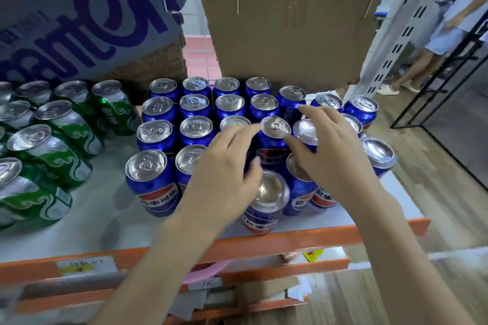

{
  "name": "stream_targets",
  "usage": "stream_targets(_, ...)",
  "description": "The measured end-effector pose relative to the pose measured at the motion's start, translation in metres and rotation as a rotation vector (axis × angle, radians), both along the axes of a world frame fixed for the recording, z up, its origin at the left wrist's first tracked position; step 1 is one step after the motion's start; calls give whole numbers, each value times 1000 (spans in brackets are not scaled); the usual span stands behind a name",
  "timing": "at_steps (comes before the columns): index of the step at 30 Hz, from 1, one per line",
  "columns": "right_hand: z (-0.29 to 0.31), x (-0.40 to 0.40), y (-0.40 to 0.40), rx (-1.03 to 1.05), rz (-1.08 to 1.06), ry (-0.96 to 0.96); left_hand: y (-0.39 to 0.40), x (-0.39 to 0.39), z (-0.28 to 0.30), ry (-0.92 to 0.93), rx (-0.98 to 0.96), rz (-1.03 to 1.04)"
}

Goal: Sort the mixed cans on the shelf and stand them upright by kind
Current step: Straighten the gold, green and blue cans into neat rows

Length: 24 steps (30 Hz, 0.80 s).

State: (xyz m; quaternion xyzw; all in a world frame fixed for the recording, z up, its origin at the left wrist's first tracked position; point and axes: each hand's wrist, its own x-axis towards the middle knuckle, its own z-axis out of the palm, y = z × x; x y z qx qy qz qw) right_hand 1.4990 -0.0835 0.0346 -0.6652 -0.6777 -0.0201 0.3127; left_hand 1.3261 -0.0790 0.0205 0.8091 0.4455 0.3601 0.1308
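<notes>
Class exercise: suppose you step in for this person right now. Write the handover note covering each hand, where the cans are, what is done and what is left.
Left hand: fingers curled against the side of a blue can in mid-block.
Right hand: fingertips on the same can's other side.
Green cans: grouped on the left of the shelf, upright.
Blue cans: rows on the right, upright.
Done: kinds separated.
Left: settle the held can, and square up the uneven front and right-edge cans.
</notes>
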Motion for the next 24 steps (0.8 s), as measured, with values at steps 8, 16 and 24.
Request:
stream_targets(8, -39, 13, -51, 46, 139, 96, -65, 6, -71, -142, -436, 79)
stream_targets(16, -31, 31, -38, -259, 287, -436, -58, 26, -99, -111, -403, 275)
stream_targets(24, -16, 35, -31, -321, 290, -387, -76, 19, -74, -211, -280, 413)
